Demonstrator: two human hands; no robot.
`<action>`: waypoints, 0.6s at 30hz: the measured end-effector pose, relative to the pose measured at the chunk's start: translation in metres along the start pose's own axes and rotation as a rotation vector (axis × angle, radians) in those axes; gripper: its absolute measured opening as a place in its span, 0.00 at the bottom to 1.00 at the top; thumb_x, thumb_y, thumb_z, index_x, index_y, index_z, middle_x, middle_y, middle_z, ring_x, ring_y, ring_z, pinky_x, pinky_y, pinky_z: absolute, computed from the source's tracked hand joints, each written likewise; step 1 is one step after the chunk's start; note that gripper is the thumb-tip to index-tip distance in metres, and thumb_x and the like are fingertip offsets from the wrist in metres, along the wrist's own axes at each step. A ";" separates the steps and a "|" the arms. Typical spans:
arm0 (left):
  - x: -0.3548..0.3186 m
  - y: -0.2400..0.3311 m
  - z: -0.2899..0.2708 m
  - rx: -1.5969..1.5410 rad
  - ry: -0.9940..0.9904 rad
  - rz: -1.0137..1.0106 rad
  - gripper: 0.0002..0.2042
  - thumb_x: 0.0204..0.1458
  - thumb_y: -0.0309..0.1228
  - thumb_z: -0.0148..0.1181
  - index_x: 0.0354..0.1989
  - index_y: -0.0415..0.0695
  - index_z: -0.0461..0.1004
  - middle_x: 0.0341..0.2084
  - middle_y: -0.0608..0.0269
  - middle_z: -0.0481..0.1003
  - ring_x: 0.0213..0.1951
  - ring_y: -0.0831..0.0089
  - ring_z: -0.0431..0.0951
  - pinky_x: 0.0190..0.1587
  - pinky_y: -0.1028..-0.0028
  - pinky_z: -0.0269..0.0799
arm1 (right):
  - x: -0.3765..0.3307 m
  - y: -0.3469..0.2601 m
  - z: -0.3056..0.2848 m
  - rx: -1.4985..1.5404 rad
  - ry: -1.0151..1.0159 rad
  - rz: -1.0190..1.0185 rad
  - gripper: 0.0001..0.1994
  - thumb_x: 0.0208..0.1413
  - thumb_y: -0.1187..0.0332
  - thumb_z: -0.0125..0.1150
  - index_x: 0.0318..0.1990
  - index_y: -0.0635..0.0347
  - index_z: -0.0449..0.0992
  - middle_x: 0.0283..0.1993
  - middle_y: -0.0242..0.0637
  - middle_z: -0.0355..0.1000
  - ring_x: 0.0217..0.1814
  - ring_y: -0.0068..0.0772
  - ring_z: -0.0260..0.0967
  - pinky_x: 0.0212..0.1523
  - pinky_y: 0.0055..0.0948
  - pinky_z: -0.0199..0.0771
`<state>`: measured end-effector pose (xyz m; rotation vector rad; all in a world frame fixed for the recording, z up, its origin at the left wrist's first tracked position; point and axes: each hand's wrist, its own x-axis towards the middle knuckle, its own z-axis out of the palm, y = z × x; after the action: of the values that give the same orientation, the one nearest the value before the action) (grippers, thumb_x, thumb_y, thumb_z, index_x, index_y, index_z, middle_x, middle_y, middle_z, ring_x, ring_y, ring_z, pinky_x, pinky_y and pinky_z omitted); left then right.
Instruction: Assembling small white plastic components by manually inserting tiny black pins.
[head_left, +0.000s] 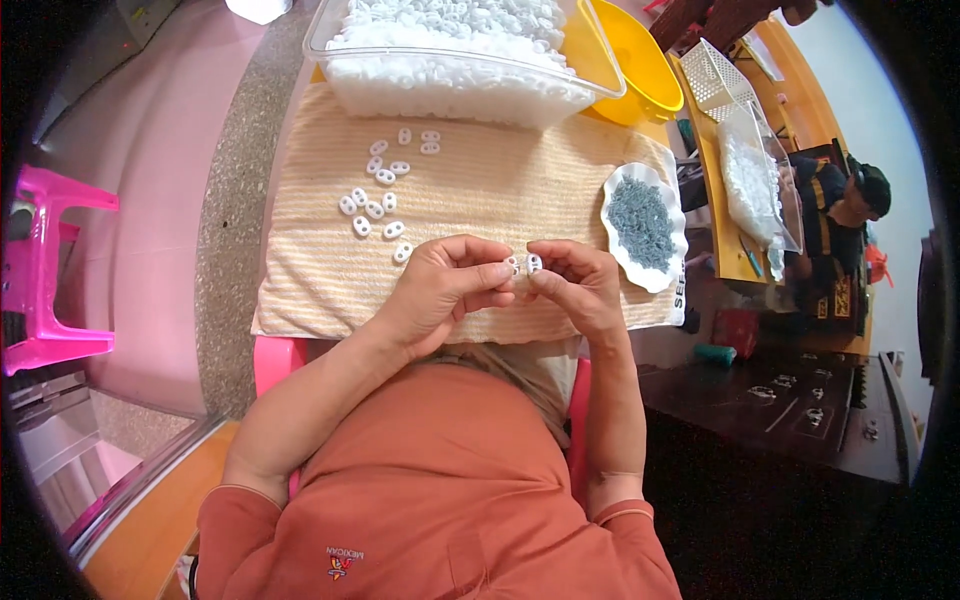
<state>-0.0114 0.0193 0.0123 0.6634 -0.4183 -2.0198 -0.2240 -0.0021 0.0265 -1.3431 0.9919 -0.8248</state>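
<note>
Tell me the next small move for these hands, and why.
Probably press together the two small white plastic oval pieces: the left hand and right hand pinch them side by side at the fingertips, above the striped yellow towel.

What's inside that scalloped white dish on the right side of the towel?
The scalloped white dish holds a heap of small grey pieces, too small to identify. The heap covers the dish's bottom, so that stays hidden.

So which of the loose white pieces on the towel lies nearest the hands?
The lowest white piece of the cluster, just above the left hand; the other loose pieces lie farther up the striped towel.
</note>
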 end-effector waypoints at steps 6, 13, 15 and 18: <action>-0.001 0.000 0.004 0.041 0.032 -0.014 0.07 0.52 0.22 0.61 0.39 0.38 0.74 0.32 0.62 0.77 0.33 0.76 0.79 0.38 0.76 0.80 | -0.003 -0.003 0.005 0.059 -0.005 -0.016 0.15 0.54 0.78 0.61 0.50 0.71 0.72 0.38 0.42 0.76 0.36 0.28 0.75 0.37 0.26 0.79; -0.002 0.000 0.002 0.048 0.023 -0.022 0.07 0.52 0.22 0.61 0.39 0.38 0.74 0.31 0.62 0.76 0.33 0.76 0.78 0.37 0.76 0.80 | -0.003 -0.001 0.007 0.103 0.037 -0.002 0.17 0.53 0.77 0.63 0.50 0.72 0.72 0.38 0.42 0.76 0.35 0.29 0.75 0.38 0.26 0.78; -0.002 0.000 0.002 0.050 0.028 -0.023 0.07 0.52 0.23 0.61 0.39 0.38 0.74 0.31 0.62 0.76 0.33 0.76 0.78 0.37 0.76 0.80 | -0.003 -0.004 0.008 0.112 0.042 0.013 0.15 0.53 0.77 0.63 0.49 0.70 0.73 0.37 0.38 0.76 0.35 0.25 0.74 0.38 0.23 0.76; -0.001 0.000 0.003 0.057 0.031 -0.029 0.07 0.52 0.23 0.61 0.39 0.38 0.74 0.31 0.62 0.76 0.33 0.76 0.78 0.37 0.76 0.80 | -0.003 -0.005 0.006 0.102 0.044 0.014 0.14 0.53 0.77 0.63 0.48 0.69 0.75 0.37 0.35 0.76 0.35 0.22 0.73 0.38 0.21 0.74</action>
<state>-0.0131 0.0207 0.0149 0.7385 -0.4515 -2.0283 -0.2199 0.0028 0.0318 -1.2341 0.9795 -0.8857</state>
